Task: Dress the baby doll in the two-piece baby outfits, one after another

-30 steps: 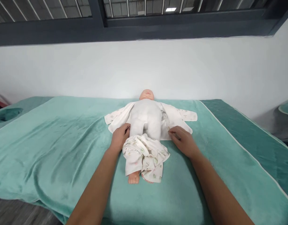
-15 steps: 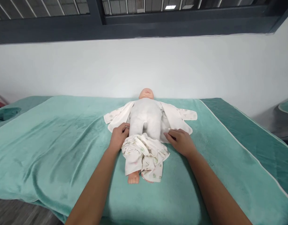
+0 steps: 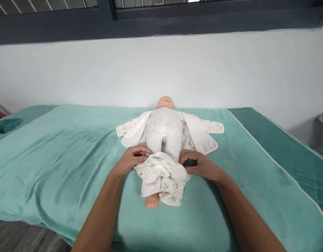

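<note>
A baby doll (image 3: 165,124) with a white cloth body lies on its back, head toward the wall. White printed baby pants (image 3: 163,175) are bunched around its lower legs, with one bare foot (image 3: 151,201) sticking out below. My left hand (image 3: 132,159) pinches the upper edge of the pants on the left side. On the opposite side, my right hand (image 3: 198,163) has fingers curled at the waistband, thumb outside; the fingertips are partly hidden. Beneath the doll, a white printed baby jacket (image 3: 197,131) is spread open, sleeves stretched out to both sides.
A teal velvety sheet (image 3: 72,157) covers the bed, with wrinkles at left and a darker teal strip (image 3: 290,154) at right. Behind stands a white wall (image 3: 161,70) under a dark window frame (image 3: 177,21). Grey floor (image 3: 19,234) shows at lower left.
Both hands have come from beside the doll's thighs and the jacket's lower edge to the top of the pants and taken hold there. The view has tipped slightly downward.
</note>
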Demonstrator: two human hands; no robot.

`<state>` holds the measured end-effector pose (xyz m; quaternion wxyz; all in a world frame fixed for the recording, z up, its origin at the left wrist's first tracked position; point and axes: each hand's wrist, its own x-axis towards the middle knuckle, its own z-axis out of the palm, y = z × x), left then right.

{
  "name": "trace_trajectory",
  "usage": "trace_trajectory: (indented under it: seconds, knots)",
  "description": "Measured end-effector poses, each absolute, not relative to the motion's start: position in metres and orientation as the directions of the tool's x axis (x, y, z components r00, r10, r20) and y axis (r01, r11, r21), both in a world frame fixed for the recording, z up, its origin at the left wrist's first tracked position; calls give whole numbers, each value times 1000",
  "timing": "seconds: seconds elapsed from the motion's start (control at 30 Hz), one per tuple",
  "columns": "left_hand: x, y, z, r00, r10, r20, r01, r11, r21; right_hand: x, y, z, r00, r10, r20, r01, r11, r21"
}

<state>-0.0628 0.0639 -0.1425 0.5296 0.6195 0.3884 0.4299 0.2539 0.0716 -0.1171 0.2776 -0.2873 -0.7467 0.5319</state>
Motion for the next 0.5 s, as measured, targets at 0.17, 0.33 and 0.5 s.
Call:
trace_trajectory:
  seconds: [0.17, 0.33, 0.5]
  knots:
    - [-73, 57, -136, 531, 843, 82, 4, -100, 995, 257, 69, -119, -750, 659, 53, 159, 258, -953]
    - [-74, 52, -137, 509, 855, 102, -35, -99, 995, 255, 66, -119, -714, 683, 153, 151, 363, -919]
    - [-67, 54, -144, 305, 924, 231, -109, -207, 972, 252, 67, -124, -569, 789, 231, 157, 380, -911]
